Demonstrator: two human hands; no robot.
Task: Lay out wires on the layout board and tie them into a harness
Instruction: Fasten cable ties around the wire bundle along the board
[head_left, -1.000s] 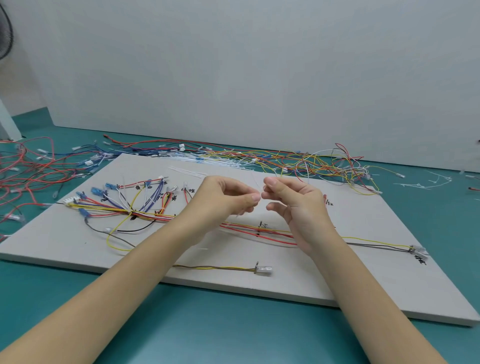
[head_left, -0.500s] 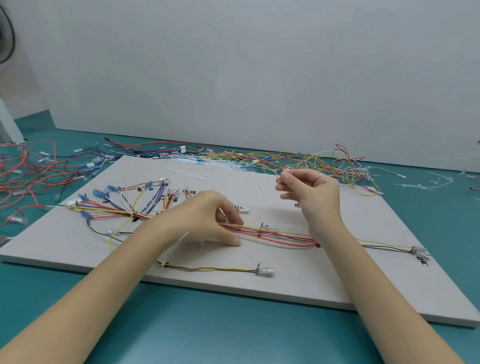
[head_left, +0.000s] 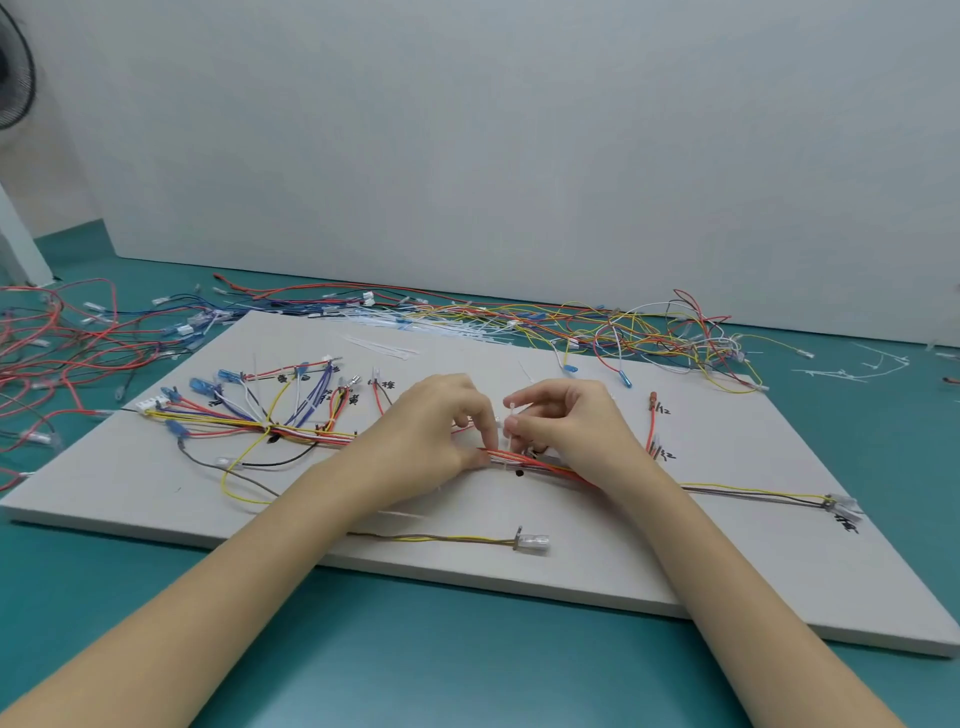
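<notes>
A grey layout board (head_left: 727, 561) lies flat on the teal table. Coloured wires fan out on its left half (head_left: 260, 415) and run together as a red and orange bundle (head_left: 524, 461) across its middle. My left hand (head_left: 431, 431) pinches that bundle between thumb and fingers. Just to its right, my right hand (head_left: 566, 423) pinches a thin white cable tie (head_left: 511, 415) that stands upright over the bundle. A yellow and brown pair ends in a clear connector (head_left: 532, 542) near the front edge. Another connector (head_left: 841, 503) lies at the far right.
Loose wires pile up along the board's far edge (head_left: 623, 327) and off its left side (head_left: 52, 353). Spare white cable ties (head_left: 384, 347) lie at the back of the board. Cut tie scraps (head_left: 857, 369) litter the table at right. A white wall stands behind.
My right hand came down from above the board to meet the left hand at the bundle. The left hand shifted right along the bundle. The white tie now stands between the two hands.
</notes>
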